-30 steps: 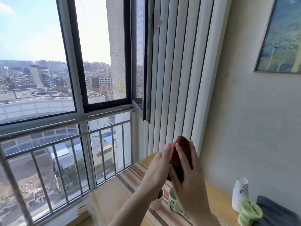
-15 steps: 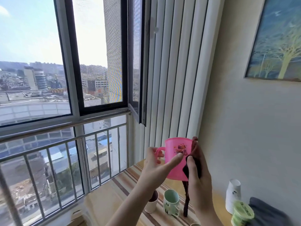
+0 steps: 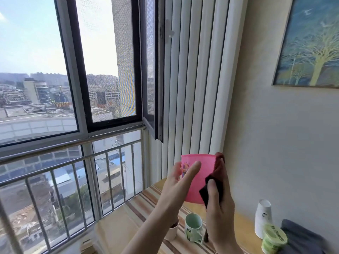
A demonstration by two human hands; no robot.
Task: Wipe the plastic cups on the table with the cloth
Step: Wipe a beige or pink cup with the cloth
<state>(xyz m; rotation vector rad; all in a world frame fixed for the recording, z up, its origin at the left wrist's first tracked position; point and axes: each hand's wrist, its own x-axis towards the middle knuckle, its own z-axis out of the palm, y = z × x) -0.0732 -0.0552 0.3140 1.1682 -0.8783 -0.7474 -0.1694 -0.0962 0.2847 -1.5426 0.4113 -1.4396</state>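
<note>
A person is holding a pink cup [image 3: 199,177] up in the air above the desk [image 3: 117,230], in front of the white blinds [image 3: 194,79]. The left hand [image 3: 180,182] is gripping the cup from its left side, with the fingers reaching across the front wall over a colourful print (too blurred to read). The right hand [image 3: 219,213] is clutching a dark red cloth [image 3: 214,182] and pressing it against the cup's right side; the cloth is running from near the rim down to the base, with the thumb lying on top of it.

Below the hands, a pale green mug [image 3: 193,230] is standing upright on the striped part of the desk, and a small white cup [image 3: 172,231] is sitting just beside it on the left, partly hidden by the left forearm. Further right, a stack of white paper cups [image 3: 263,220] is standing upside down near the wall, with a green-lidded tub [image 3: 274,239] in front of it and a grey folded fabric [image 3: 302,237] beside that. A painting of trees [image 3: 311,44] is hanging on the wall, and a window [image 3: 73,70] is showing city buildings behind a metal railing [image 3: 64,176].
</note>
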